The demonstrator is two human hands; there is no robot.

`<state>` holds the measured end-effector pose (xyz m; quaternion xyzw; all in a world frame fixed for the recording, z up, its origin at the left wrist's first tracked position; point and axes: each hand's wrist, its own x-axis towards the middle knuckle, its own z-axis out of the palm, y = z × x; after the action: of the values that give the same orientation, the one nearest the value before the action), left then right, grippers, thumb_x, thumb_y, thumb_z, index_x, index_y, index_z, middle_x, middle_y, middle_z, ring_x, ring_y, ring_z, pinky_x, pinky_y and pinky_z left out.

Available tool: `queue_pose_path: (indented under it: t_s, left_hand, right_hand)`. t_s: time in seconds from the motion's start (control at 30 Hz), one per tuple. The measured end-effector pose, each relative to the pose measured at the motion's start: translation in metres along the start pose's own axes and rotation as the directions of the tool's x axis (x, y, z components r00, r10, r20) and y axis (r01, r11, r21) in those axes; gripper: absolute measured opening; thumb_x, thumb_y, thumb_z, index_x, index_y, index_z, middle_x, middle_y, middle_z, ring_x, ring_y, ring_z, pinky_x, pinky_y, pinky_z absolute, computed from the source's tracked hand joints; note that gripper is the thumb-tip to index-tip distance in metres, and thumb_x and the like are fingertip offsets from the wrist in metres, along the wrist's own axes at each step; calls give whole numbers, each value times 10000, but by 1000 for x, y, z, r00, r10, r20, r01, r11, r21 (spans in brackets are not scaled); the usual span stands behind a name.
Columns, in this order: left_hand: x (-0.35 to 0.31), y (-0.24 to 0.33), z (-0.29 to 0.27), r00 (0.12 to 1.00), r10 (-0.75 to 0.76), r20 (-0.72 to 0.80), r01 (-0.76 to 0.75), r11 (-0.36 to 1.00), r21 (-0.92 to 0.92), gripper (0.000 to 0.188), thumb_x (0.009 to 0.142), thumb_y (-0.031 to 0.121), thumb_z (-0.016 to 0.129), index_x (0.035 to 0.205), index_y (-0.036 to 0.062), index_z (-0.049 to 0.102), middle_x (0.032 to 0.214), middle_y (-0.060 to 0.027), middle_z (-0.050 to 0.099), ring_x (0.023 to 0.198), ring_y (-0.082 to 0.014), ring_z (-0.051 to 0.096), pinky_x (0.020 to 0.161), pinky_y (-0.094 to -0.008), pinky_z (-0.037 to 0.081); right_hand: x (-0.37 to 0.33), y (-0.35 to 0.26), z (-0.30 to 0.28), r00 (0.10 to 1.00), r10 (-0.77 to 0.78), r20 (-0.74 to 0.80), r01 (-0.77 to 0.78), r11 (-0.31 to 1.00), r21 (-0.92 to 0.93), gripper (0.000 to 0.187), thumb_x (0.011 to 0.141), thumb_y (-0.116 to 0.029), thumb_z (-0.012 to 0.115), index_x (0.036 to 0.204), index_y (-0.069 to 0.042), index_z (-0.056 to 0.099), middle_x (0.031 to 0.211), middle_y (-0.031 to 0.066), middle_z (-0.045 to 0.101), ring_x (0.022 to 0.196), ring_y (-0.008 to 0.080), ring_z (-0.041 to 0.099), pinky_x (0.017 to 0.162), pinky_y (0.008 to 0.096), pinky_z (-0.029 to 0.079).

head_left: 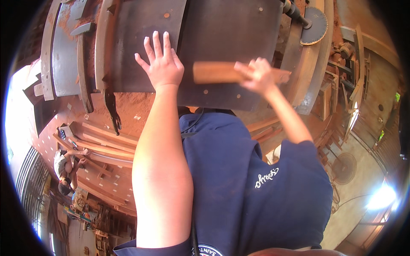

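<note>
My left hand [161, 68] lies on the dark flat tabletop [222, 38] with its fingers spread. It holds nothing. To the right, my right hand [258, 77] is closed around an orange-brown piece of wood [215, 72], gripping it near its narrower right end. Motion blurs both the wood and this hand, so I cannot tell whether the piece touches the top. A dark seam runs across the tabletop between my hands.
A toothed circular saw blade [314, 26] on a shaft stands beyond my right hand. A hammer [82, 55] lies at the left over sawdust. Long wooden pieces [106, 147] rest at lower left near another person [67, 170]. More timber [329, 94] is stacked at right.
</note>
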<state>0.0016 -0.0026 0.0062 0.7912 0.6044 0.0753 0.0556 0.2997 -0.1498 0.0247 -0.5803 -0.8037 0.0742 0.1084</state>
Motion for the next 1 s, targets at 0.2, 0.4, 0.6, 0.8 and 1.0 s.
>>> queue_pose_path:
  t_s: [0.2,0.4,0.6,0.8,1.0]
  left_hand:
    - [-1,1,0,1000,16,-6,-16,1000,-11,513,1008,238,478,1520,215,450,1624,-34,366,1533,-295,258,1185,-681,137]
    - [2,1,-1,1000,14,7,-14,1000,-5,518,1005,234,477,1521,208,447,1620,-43,372,1531,-301,255,1175,-693,142]
    - [0,0,1,1000,13,0,-13,1000,14,516,1009,244,479,1523,211,445,1623,-36,366,1536,-289,248,1177,-689,152]
    - [0,0,2,1000,5,-13,-5,1000,7,516,1008,238,487,1523,218,448,1624,-30,370,1533,-278,259,1180,-684,157]
    - [0,0,1,1000,16,6,-16,1000,5,528,996,253,515,1519,225,458,1620,-30,373,1524,-299,269,1176,-704,149]
  right_hand:
    - [99,139,24,818,387,-427,-487,860,-154,597,749,-454,826,1307,-279,704,816,38,562,805,250,598,734,414,521]
    - [126,122,3,789,458,-409,-537,838,-97,647,754,-367,832,1358,-200,669,879,144,609,869,344,631,787,446,538]
    - [48,17,17,937,299,-180,-305,952,-9,633,715,-378,833,1329,-320,692,832,24,531,787,232,534,713,382,444]
    - [-30,-59,6,998,-36,52,28,989,148,834,519,-347,896,1326,-394,688,817,-15,482,776,205,496,752,361,450]
    - [1,-10,-3,993,-108,54,105,993,51,902,483,-347,899,1353,-392,663,797,-16,487,738,200,495,694,359,441]
